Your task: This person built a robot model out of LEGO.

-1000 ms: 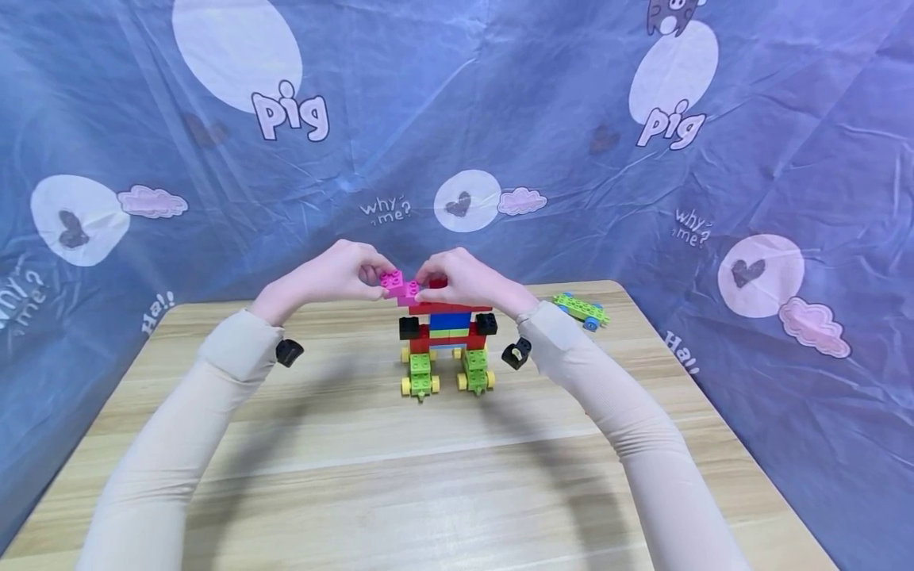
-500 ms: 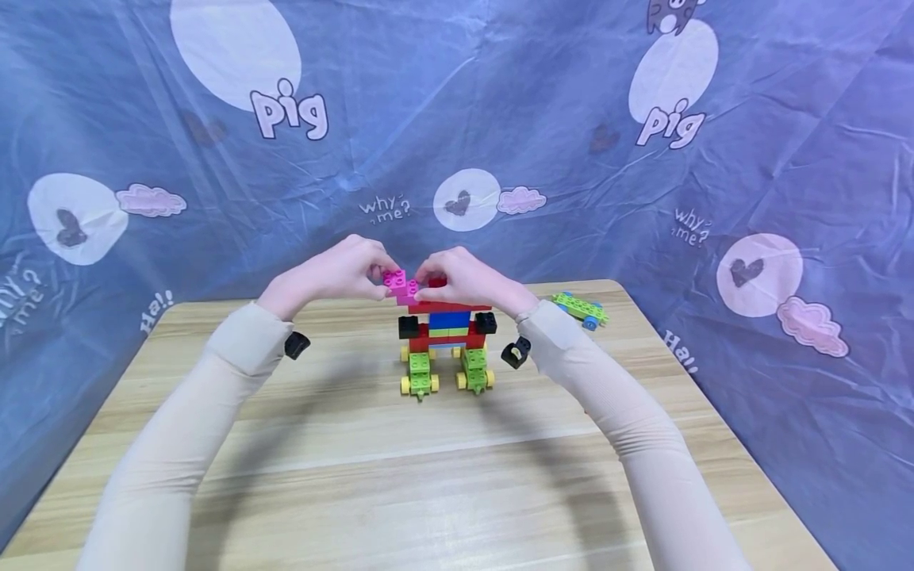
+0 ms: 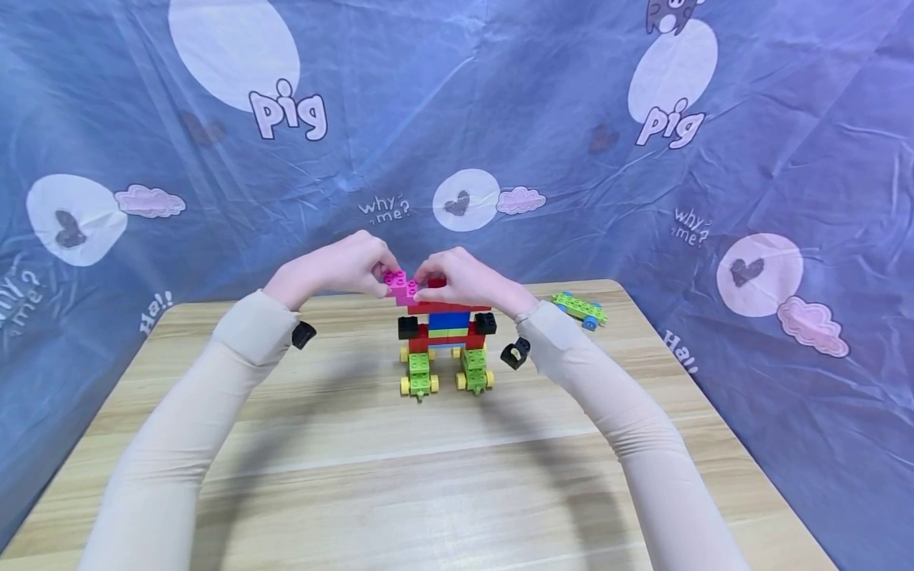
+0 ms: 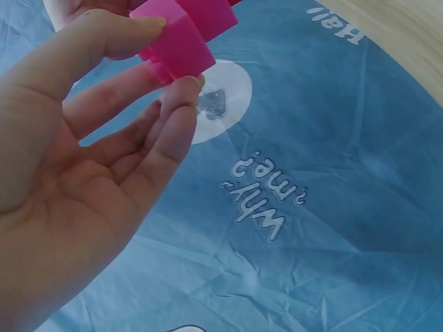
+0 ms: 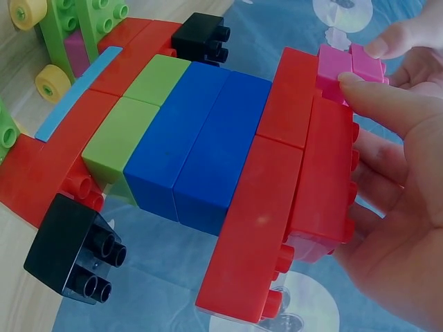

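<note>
A toy brick figure (image 3: 450,323) of red, blue, lime and black bricks stands on two lime wheeled bases (image 3: 419,374) with yellow wheels. Two joined pink bricks step outward from its top left: a lower one (image 5: 332,68) against the red bricks (image 5: 282,97), and an outer one (image 4: 181,45). My left hand (image 3: 346,266) pinches the outer pink brick between thumb and fingers. My right hand (image 3: 464,279) grips the figure's top, its thumb on the lower pink brick and its other fingers behind the red bricks, partly hidden.
A lime wheeled base (image 3: 580,309) with blue wheels sits at the back right of the wooden table (image 3: 443,492). Blue printed cloth (image 3: 571,143) hangs behind and along both sides. Black bricks (image 5: 73,249) jut from the figure's sides.
My left hand and wrist have shifted slightly up and to the right, and the outer pink brick has turned a little. My right hand and the figure have stayed nearly still.
</note>
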Action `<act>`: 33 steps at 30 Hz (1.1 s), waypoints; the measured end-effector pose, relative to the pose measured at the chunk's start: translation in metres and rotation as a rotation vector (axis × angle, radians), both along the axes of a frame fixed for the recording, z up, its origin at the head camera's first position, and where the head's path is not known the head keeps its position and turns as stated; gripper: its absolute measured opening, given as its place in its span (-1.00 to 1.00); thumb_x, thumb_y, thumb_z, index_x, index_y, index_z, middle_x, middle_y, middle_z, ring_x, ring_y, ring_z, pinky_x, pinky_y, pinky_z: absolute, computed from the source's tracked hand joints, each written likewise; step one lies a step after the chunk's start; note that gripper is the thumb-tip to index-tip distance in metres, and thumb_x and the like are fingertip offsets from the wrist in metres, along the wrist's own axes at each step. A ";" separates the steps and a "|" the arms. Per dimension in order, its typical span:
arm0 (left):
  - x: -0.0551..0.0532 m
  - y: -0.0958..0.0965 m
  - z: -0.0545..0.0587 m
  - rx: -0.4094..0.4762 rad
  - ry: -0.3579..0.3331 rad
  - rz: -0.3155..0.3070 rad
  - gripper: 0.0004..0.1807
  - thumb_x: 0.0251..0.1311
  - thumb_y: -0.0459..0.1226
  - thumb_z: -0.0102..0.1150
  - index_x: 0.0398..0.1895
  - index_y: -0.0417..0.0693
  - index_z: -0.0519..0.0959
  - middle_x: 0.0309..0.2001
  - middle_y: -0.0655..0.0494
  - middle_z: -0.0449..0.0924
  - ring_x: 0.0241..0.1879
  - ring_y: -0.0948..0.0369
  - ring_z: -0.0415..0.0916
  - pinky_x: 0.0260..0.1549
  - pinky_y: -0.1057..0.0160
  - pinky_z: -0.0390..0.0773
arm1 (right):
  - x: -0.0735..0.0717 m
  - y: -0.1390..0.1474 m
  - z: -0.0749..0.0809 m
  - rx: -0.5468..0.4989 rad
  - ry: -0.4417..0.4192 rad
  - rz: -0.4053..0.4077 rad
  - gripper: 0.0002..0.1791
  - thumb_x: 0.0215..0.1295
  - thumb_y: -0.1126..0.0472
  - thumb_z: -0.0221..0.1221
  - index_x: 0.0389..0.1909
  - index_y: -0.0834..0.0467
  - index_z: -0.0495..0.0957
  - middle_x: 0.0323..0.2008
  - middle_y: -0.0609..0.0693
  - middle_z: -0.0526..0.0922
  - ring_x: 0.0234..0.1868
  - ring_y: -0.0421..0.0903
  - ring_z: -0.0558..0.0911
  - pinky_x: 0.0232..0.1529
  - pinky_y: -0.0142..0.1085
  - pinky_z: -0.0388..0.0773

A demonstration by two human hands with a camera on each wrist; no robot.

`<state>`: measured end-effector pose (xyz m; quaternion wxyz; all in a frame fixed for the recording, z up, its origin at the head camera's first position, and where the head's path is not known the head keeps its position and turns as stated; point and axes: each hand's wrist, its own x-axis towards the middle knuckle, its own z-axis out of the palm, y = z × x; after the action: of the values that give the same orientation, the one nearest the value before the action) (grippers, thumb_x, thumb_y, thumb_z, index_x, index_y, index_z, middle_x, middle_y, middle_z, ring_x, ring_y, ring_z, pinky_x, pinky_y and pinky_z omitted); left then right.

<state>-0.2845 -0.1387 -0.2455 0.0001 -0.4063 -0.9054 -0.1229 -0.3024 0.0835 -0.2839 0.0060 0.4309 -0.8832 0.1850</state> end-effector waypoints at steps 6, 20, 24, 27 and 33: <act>0.003 0.004 0.003 -0.018 -0.010 0.018 -0.87 -0.02 -0.42 0.26 -0.38 -0.16 0.72 -0.65 0.15 0.37 -0.63 0.27 0.21 -0.58 0.35 0.21 | 0.000 0.000 0.000 0.000 -0.003 -0.004 -0.68 0.27 0.07 0.32 -0.06 0.18 0.70 -0.13 0.05 0.76 -0.16 -0.11 0.70 -0.02 -0.33 0.67; 0.007 -0.002 -0.005 0.018 -0.006 0.058 -0.73 0.09 -0.35 0.34 -0.11 -0.21 0.73 -0.36 -0.06 0.62 -0.38 0.14 0.44 -0.39 0.30 0.45 | 0.000 0.000 -0.001 0.006 0.009 0.008 -0.69 0.28 0.07 0.32 -0.07 0.19 0.70 -0.12 0.06 0.76 -0.13 -0.10 0.71 0.00 -0.31 0.67; 0.005 -0.009 -0.011 0.066 -0.001 0.046 -0.68 0.12 -0.32 0.36 -0.05 -0.22 0.70 -0.28 -0.08 0.67 -0.31 0.12 0.53 -0.26 0.21 0.57 | -0.001 0.000 -0.001 0.009 0.007 0.003 -0.69 0.28 0.07 0.32 -0.06 0.18 0.70 -0.12 0.05 0.76 -0.13 -0.10 0.71 0.01 -0.31 0.67; 0.004 -0.013 -0.018 0.132 -0.019 0.052 -0.64 0.15 -0.27 0.37 0.01 -0.23 0.68 -0.19 -0.09 0.71 -0.26 0.11 0.59 -0.13 0.12 0.65 | -0.001 0.000 -0.001 0.011 0.005 -0.001 -0.69 0.28 0.07 0.32 -0.06 0.17 0.70 -0.12 0.05 0.76 -0.13 -0.10 0.71 0.02 -0.31 0.67; 0.006 -0.020 -0.032 0.275 -0.117 0.120 -0.59 0.21 -0.17 0.34 0.09 -0.14 0.65 -0.05 -0.04 0.75 -0.12 0.09 0.69 0.00 0.04 0.68 | -0.001 0.000 -0.002 0.012 0.000 -0.005 -0.69 0.28 0.07 0.32 -0.06 0.16 0.71 -0.12 0.04 0.76 -0.13 -0.11 0.70 0.01 -0.32 0.67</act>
<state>-0.2790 -0.1582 -0.2771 0.0102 -0.3397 -0.9013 -0.2688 -0.3034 0.0838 -0.2854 0.0040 0.4286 -0.8854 0.1798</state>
